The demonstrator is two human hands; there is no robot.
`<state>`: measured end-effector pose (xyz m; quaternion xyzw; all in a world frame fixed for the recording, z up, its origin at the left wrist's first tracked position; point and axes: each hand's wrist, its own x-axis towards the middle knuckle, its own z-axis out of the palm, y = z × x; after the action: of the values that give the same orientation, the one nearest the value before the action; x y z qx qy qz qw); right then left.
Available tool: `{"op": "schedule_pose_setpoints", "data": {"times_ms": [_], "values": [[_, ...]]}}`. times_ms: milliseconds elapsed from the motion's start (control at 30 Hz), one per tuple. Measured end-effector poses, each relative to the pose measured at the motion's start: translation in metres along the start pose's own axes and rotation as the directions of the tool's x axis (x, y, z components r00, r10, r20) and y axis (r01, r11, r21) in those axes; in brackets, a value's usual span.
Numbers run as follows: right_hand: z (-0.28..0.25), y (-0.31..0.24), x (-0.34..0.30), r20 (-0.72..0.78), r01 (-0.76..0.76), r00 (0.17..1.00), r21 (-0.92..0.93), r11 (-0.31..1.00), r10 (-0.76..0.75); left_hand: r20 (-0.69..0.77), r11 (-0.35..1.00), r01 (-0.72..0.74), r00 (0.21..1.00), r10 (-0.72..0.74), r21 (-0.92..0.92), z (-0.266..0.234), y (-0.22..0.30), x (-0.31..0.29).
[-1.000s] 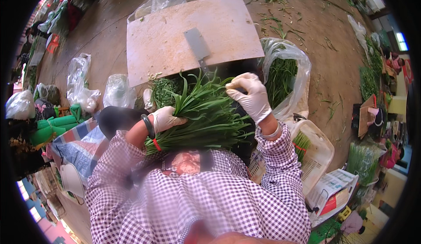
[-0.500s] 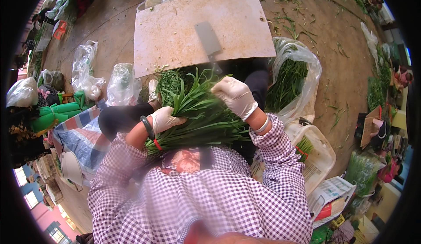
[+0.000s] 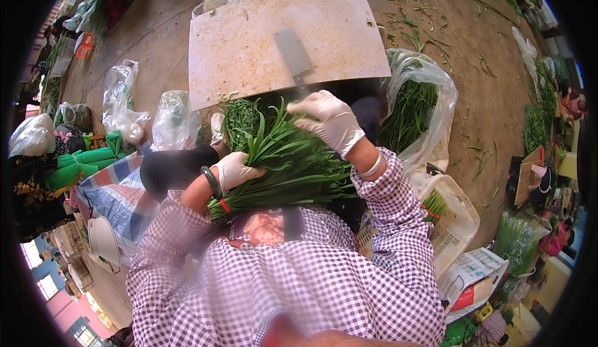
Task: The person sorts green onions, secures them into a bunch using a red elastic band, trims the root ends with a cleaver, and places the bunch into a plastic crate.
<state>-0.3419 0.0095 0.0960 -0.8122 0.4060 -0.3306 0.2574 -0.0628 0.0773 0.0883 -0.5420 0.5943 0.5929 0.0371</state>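
Observation:
My left hand (image 3: 237, 171), in a whitish glove, is closed around a bunch of long, flat green leaves that look like garlic chives (image 3: 293, 169). The bunch lies across my lap, with a red band (image 3: 224, 205) round its left end. Above the leaf tips, my gloved right hand (image 3: 330, 121) has its fingers and thumb apart, and nothing shows in its grip. A cleaver (image 3: 293, 51) rests on a pale, stained board (image 3: 237, 45) just beyond my hands, its handle over the near edge. Loose green trimmings (image 3: 242, 126) lie under the board's edge.
Right of my leg is a clear plastic bag (image 3: 443, 91) of greens. Nearer on that side stands a pale plastic basket (image 3: 464, 219) with a banded bunch. Plastic bags (image 3: 174, 123) and a striped woven sack (image 3: 118, 188) lie on the left. Scraps litter the brown floor (image 3: 479, 104).
My right hand has gone from closed fingers to spread ones and moved slightly up and left over the leaf tips. My left hand keeps its hold on the bunch.

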Motion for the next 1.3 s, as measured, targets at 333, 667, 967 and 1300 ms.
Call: {"op": "schedule_pose_setpoints", "data": {"times_ms": [333,667,967,1300], "values": [[0.01,0.012,0.007,-0.208,-0.261,0.892,0.488,0.833,0.401,-0.009,0.997,0.054,0.999,-0.053,0.046,0.002,0.0,-0.003],[0.0,-0.008,-0.002,0.13,-0.165,0.982,0.216,0.962,0.14,-0.048,0.993,0.112,0.993,-0.11,0.036,0.004,0.003,-0.003],[0.008,-0.005,-0.01,0.189,-0.168,0.972,0.156,0.973,0.137,-0.032,0.988,0.115,0.992,-0.119,-0.104,0.005,0.003,-0.008],[0.012,-0.007,-0.012,0.227,-0.059,0.973,0.052,0.997,0.046,-0.029,0.989,0.114,0.993,-0.117,-0.095,0.004,0.001,-0.006]]}}
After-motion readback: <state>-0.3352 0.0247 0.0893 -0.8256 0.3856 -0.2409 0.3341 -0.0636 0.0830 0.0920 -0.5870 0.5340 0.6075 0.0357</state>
